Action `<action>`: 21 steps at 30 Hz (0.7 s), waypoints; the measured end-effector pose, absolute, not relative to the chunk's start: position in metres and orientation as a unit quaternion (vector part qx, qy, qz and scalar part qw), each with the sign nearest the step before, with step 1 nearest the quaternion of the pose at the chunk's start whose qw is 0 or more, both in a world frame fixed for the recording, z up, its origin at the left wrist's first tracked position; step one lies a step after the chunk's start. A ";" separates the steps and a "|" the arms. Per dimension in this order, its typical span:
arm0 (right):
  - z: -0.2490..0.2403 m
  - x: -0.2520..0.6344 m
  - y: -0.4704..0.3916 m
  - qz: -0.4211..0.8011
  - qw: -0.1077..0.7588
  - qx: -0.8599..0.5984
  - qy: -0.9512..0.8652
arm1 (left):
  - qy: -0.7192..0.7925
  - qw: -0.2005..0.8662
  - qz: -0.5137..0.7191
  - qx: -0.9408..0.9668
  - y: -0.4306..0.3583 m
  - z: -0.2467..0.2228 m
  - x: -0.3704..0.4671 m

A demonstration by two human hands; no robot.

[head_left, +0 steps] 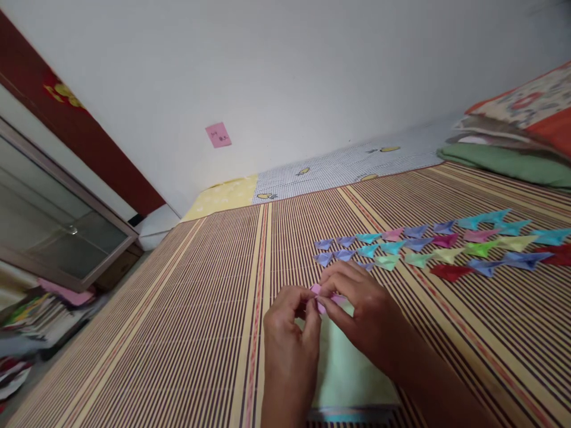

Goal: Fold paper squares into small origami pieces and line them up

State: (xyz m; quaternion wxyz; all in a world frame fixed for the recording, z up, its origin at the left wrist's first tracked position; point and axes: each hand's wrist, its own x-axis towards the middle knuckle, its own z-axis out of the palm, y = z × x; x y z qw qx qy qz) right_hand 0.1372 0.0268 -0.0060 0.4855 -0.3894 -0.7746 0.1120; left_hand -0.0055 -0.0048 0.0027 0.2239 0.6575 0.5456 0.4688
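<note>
The thumb and fingertips of the left hand (289, 327) are pinched together on one side of a small pink paper (316, 289), which is partly folded. The right hand (366, 300) meets it from the other side, thumb and forefinger also closed on the paper, so the two sets of fingertips nearly touch. The paper sits between them, above the far end of a pale green pad (348, 371), whose near edge shows a strip of blue. Whether the paper touches the pad cannot be told.

Beyond the right hand, folded paper figures (450, 272) stand in slanting rows: blue, turquoise, pink, pale green, yellow and red. All of this is on a striped mat (214, 303). Past its far edge lie a checked sheet (289, 181) with yellow fruit shapes and a yellow cloth (225, 197). At the far right, a patterned cushion (521, 104) tops a pile with a folded green cloth (508, 163) low in it.

On the white wall (312, 71) is a pink note (218, 135) with dark handwriting, too small to read. To the left, a glass-fronted cabinet (53, 217) has a shelf behind the pane; its contents are unclear. Below it is a blurred stack of books (42, 318), their titles illegible.
</note>
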 end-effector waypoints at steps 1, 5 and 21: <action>-0.006 0.137 0.027 0.109 0.483 -0.392 -0.775 | 0.546 0.224 0.468 0.658 -0.005 0.003 -0.006; -0.005 0.138 0.027 0.109 0.457 -0.391 -0.792 | 0.548 0.242 0.469 0.649 -0.006 0.002 -0.005; -0.003 0.134 0.022 0.176 0.466 -0.408 -0.765 | 0.552 0.278 0.456 0.640 -0.003 -0.001 -0.001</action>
